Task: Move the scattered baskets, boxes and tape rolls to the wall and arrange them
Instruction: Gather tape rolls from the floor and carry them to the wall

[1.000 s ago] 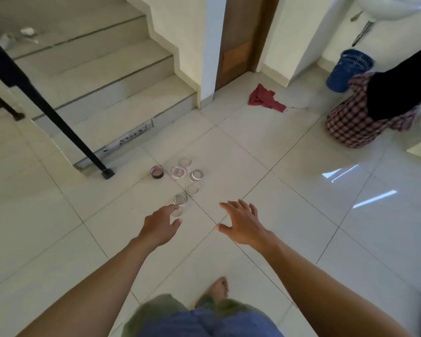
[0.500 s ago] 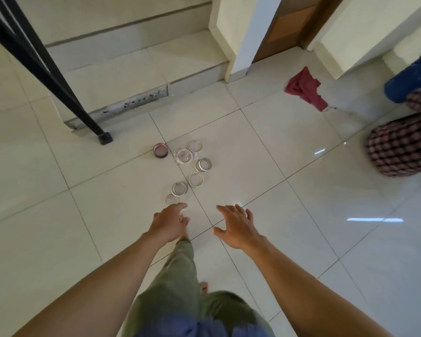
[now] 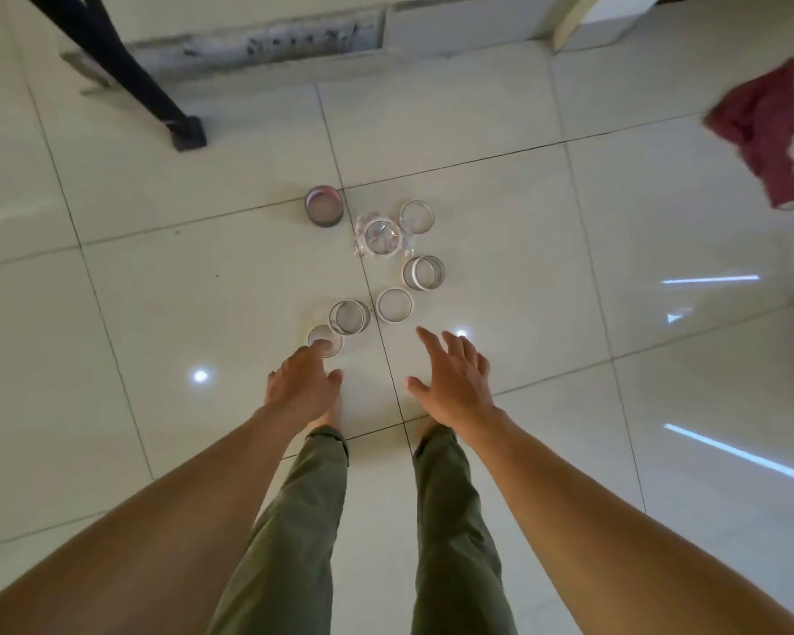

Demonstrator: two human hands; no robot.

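Note:
Several tape rolls lie scattered on the pale tiled floor in front of me. A dark reddish roll [image 3: 324,206] is farthest left. A clear wrapped roll [image 3: 382,236] sits by a thin ring [image 3: 416,216] and a white-rimmed roll [image 3: 423,273]. Closer are a flat white roll [image 3: 395,306], a clear roll [image 3: 350,317] and the nearest white roll [image 3: 325,340]. My left hand [image 3: 304,386] reaches down with loosely bent fingers, its fingertips at the nearest roll's rim. My right hand [image 3: 453,377] hovers with fingers spread, holding nothing, just short of the flat white roll.
A black metal rail post [image 3: 185,130] stands on the floor at the upper left, before the bottom stair step [image 3: 257,43]. A crumpled red cloth [image 3: 766,130] lies at the right. My legs in green trousers [image 3: 303,520] stand below the hands.
I have stepped closer and leaned over the rolls, so they appear larger and nearer. Both hands have lowered toward them, the left now reaching the nearest roll.

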